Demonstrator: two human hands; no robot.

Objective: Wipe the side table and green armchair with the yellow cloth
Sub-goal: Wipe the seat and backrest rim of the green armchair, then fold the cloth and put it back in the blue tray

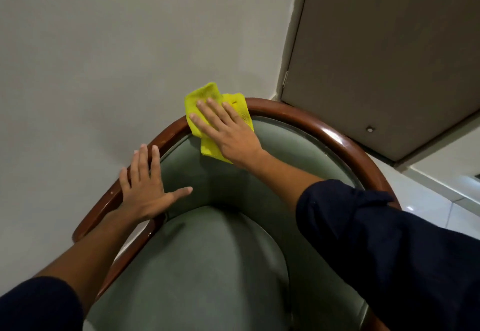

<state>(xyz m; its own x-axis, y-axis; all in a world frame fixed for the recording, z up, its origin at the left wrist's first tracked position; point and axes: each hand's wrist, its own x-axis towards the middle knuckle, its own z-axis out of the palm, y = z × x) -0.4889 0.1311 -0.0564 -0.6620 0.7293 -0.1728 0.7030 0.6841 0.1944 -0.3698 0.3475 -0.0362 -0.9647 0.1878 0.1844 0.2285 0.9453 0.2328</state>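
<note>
The green armchair [207, 265] fills the lower middle of the view, with a curved glossy brown wooden rail [324, 130] around its padded back. My right hand [228, 133] lies flat, fingers spread, on the yellow cloth [201, 97], pressing it against the top of the backrest and the rail. My left hand [145, 188] rests open on the left part of the rail, fingers spread, thumb on the green padding. The side table is not in view.
A plain pale wall [104, 58] stands close behind the chair. A beige door [389, 58] with a floor stop is at the upper right. White tiled floor [441, 208] shows to the right of the chair.
</note>
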